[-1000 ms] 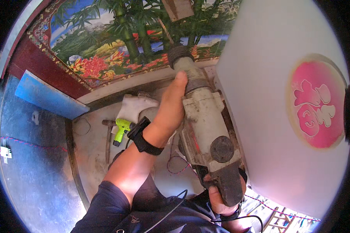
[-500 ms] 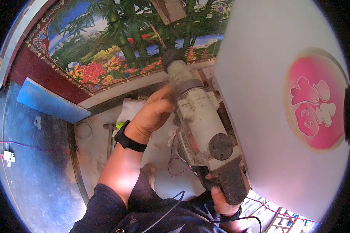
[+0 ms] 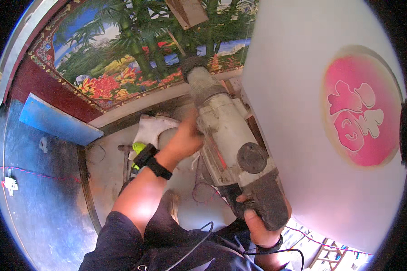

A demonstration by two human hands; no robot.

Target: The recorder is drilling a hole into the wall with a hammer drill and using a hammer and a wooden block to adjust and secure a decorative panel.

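Note:
A large, worn, grey-and-black rotary hammer (image 3: 230, 131) slants across the middle, its black chuck (image 3: 193, 67) toward the far side. From the chuck a thin drill bit (image 3: 177, 44) points up in front of a picture panel. My right hand (image 3: 261, 226) is closed round the black rear handle, thumb and a fingertip showing. Against the left side of the tool's body, behind the chuck, my left hand (image 3: 185, 141) grips it; it is blurred and its fingers are partly hidden. A black watch (image 3: 145, 156) is on my left wrist.
The bamboo-and-flower panel (image 3: 106, 86) stands ahead, a wooden piece (image 3: 187, 12) at its top. To the right rises a white surface with a pink oval (image 3: 357, 110). A blue board (image 3: 59, 119) lies left. Below are a hammer (image 3: 125, 158), white cloth-like item (image 3: 151, 131) and cables (image 3: 298, 231).
The view has shifted a little, so the rotary hammer and the pink oval sit further left. My left hand has turned and slid slightly along the tool's side; my right hand keeps its hold.

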